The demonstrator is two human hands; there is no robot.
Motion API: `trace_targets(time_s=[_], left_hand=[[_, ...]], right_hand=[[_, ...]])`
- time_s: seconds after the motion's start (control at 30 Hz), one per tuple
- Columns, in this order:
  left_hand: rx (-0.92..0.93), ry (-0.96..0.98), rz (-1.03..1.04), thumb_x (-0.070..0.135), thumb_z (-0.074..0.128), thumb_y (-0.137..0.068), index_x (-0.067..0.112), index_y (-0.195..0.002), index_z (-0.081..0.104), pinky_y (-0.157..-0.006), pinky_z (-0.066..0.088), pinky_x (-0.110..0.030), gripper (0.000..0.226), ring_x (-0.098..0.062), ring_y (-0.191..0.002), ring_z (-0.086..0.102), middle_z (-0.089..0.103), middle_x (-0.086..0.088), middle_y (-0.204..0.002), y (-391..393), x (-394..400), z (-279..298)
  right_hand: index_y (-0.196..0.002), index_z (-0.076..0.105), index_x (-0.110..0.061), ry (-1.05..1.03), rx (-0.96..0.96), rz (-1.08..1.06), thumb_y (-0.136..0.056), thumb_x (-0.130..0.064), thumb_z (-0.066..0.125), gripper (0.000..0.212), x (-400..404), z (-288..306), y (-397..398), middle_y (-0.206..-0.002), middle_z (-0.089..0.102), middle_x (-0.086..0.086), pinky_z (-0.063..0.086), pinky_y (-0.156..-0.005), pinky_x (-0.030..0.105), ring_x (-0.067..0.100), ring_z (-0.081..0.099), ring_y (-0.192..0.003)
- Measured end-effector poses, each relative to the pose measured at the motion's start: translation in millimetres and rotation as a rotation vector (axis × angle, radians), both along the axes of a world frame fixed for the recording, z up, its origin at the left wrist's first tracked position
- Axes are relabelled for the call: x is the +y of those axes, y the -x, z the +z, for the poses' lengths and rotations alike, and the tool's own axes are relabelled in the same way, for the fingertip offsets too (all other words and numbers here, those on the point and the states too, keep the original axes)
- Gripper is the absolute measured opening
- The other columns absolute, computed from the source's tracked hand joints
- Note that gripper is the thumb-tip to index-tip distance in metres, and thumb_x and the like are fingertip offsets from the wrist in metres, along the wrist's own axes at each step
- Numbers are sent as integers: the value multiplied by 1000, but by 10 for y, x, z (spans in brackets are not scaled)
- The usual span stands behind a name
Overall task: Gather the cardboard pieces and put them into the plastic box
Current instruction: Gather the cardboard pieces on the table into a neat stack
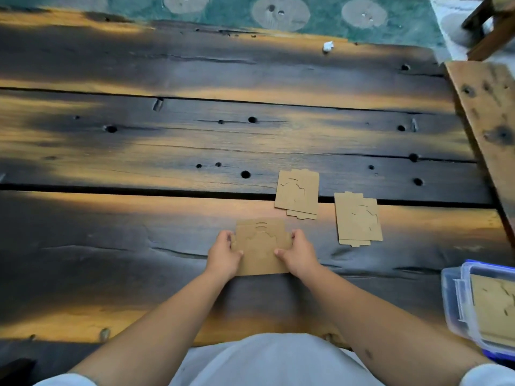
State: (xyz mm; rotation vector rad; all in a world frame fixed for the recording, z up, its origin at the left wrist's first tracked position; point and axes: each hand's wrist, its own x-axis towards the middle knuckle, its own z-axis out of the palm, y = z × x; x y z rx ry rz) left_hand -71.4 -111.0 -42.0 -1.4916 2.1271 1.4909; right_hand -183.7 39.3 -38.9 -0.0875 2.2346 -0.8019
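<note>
A flat brown cardboard piece (260, 246) lies on the dark wooden table in front of me. My left hand (223, 253) grips its left edge and my right hand (298, 253) grips its right edge, thumbs on top. Two more cardboard pieces lie beyond: one (296, 193) just past my right hand, another (358, 218) further right. The clear plastic box (457, 299) with blue trim sits at the right edge, partly cut off, with cardboard (494, 307) inside it.
The table (167, 151) is made of wide dark planks with knot holes and gaps. A lighter wooden board (485, 112) runs along the right side. A small white scrap (328, 46) lies at the far edge, with green patterned floor beyond.
</note>
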Motion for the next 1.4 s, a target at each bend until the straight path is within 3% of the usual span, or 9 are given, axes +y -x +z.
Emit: trace_targets(time_s=[0.1, 0.23, 0.33, 0.5, 0.6, 0.8, 1.07, 1.23, 1.4], left_hand=[[59, -60, -22, 3, 65, -82, 30, -97, 47, -84, 52, -33, 36, -19, -93, 64, 71, 0, -100, 64, 162, 41], [68, -99, -82, 4, 65, -82, 23, -109, 47, -93, 50, -42, 38, -24, -103, 63, 70, -4, -108, 226, 384, 63], [24, -54, -122, 13, 68, -81, 18, -120, 46, -87, 46, -29, 45, -22, -101, 61, 67, -4, -110, 390, 614, 113], [19, -42, -164, 15, 71, -81, 24, -90, 54, -71, 42, -24, 21, -16, -87, 60, 68, -1, -101, 742, 965, 184], [33, -57, -169, 14, 72, -81, 23, -90, 55, -76, 48, -28, 21, -18, -89, 62, 68, 0, -97, 1011, 1165, 197], [29, 1, -230, 18, 74, -78, 21, -94, 54, -77, 41, -25, 26, -18, -88, 55, 58, 4, -91, 1607, 1466, 171], [-41, 3, -220, 13, 71, -79, 23, -94, 50, -76, 38, -24, 27, -22, -97, 55, 59, 0, -98, 2074, 1632, 27], [-81, 0, -206, 25, 74, -77, 20, -95, 54, -76, 42, -27, 27, -23, -94, 59, 66, -3, -104, 2207, 1640, -42], [-110, -36, -186, 24, 72, -80, 13, -107, 55, -85, 49, -33, 34, -27, -101, 60, 66, -8, -111, 2258, 1648, -91]], right_hand=[[-99, 46, -19, 9, 32, -51, -79, -24, 76, 36, 230, 102, 6, -100, 65, 4, 47, -71, 32, 21, 58, -87], [-101, 46, -19, -20, 50, -84, -79, -23, 75, 37, 526, 212, 72, -101, 63, 3, 50, -79, 37, 25, 59, -94], [-102, 47, -21, -11, 49, -135, -79, -20, 74, 36, 784, 263, 203, -108, 63, 4, 48, -77, 34, 23, 57, -95], [-110, 45, -25, -6, 26, -215, -79, -19, 75, 43, 1171, 297, 508, -103, 55, -3, 38, -60, 20, 15, 51, -86], [-122, 46, -19, -19, 18, -225, -78, -18, 76, 53, 1372, 296, 750, -104, 54, -3, 37, -74, 22, 15, 50, -90], [-110, 47, -21, -13, 15, -284, -75, -14, 79, 47, 1663, 220, 1279, -110, 63, 3, 48, -93, 39, 23, 59, -102], [-103, 48, -19, -13, -52, -319, -70, -11, 80, 47, 1806, -24, 1755, -109, 64, 7, 51, -91, 46, 29, 62, -102], [-100, 46, -18, -51, -49, -295, -69, -10, 77, 45, 1724, -109, 1894, -109, 65, 11, 50, -92, 46, 31, 61, -104], [-106, 47, -16, -57, -117, -316, -68, -9, 75, 48, 1687, -115, 1907, -108, 63, 11, 53, -88, 47, 32, 60, -102]])
